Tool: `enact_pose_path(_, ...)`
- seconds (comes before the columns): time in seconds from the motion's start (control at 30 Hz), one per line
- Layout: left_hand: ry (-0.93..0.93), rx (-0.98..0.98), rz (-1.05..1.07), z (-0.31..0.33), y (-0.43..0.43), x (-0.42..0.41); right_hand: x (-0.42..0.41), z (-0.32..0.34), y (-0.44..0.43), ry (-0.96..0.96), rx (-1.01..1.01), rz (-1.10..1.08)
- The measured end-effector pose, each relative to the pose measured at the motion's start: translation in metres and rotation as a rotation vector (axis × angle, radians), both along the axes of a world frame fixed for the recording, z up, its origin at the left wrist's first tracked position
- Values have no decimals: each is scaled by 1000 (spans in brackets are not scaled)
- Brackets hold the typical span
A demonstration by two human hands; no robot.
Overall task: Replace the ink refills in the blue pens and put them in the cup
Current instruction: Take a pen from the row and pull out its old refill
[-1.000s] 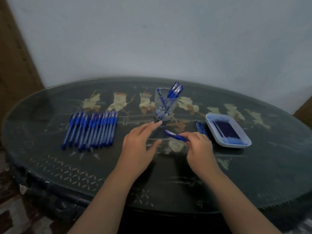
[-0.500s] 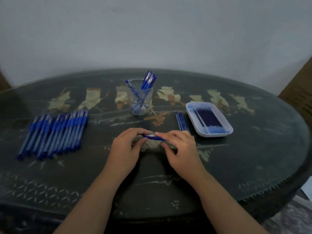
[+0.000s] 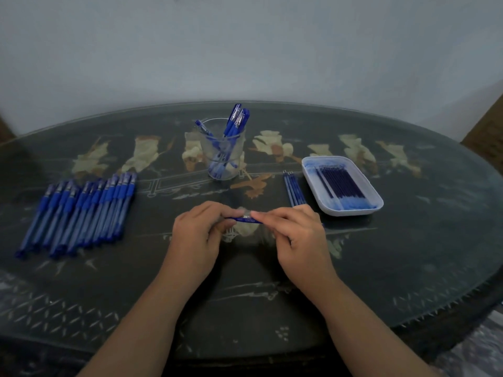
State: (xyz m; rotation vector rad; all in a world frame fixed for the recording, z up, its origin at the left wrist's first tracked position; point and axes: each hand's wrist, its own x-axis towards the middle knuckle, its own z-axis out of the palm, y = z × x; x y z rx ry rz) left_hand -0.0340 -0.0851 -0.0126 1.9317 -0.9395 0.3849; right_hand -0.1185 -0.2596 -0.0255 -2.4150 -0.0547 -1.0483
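Slim blue plastic pen (image 3: 246,220), horizontal above dark oval glass-topped table (image 3: 408,254), ends pinched by left hand (image 3: 194,235) and right hand (image 3: 298,235).

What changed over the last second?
The left hand, open a second ago, moved right and now pinches the blue plastic pen that the right hand already held. Unmoved: row of blue pens, clear cup, white rectangular tray of refills.

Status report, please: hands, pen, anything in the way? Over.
Left hand and right hand both grip one blue pen. Cup beyond, several pens inside. Nothing between pen and cup.
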Motion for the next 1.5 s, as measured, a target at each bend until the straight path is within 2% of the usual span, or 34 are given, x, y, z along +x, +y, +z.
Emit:
enact_pose_path(0.33, 117, 20, 50, -2, 0, -5, -2, 3, 5, -40, 25, -11)
enact_pose_path(0.93, 202, 63, 155, 9, -2, -15, -6, 6, 11, -64, -6, -39)
enact_pose_path(1.07, 348, -56, 258, 11, 7, -8, -7, 5, 2, -88, 86, -115)
enact_pose_path(1.23, 222, -21, 256, 8, 3, -8, -4, 5, 4, -88, 73, -109)
enact_pose_path(1.5, 162, 238, 349, 3, 1, -6, -3, 3, 2, -1, 26, -120)
